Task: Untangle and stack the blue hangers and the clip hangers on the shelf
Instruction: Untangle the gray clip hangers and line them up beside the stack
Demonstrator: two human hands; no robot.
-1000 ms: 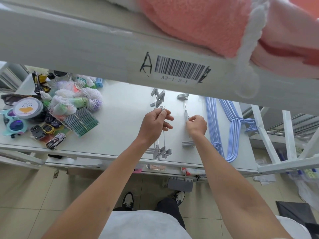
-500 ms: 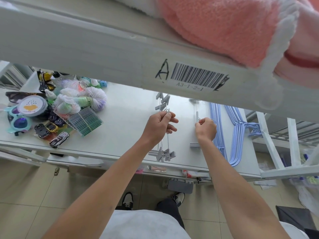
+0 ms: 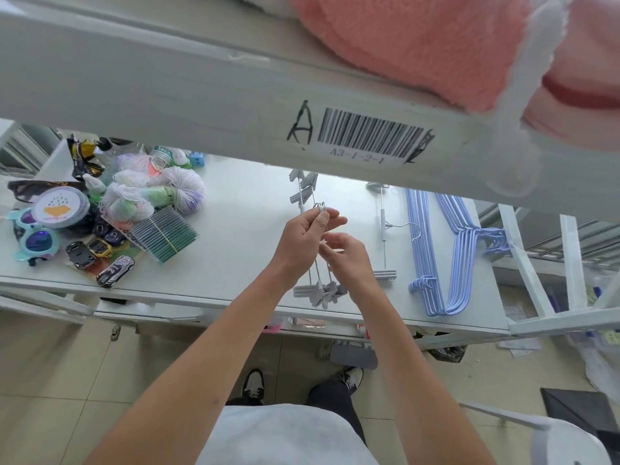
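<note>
While the bundle of clip hangers [image 3: 318, 250] runs lengthwise up the middle of the frame, its hooks are pinched in the left hand [image 3: 303, 236]. The right hand [image 3: 345, 255], fingers loosely curled, is held just beside the rods. One lone clip hanger [image 3: 383, 229] and the blue hangers [image 3: 436, 250] are seen further right on the shelf [image 3: 241, 229].

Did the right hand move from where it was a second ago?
Yes. The right hand let go of the single clip hanger, which lies beside the blue hangers, and moved left to the bundle of clip hangers in the left hand.
</note>
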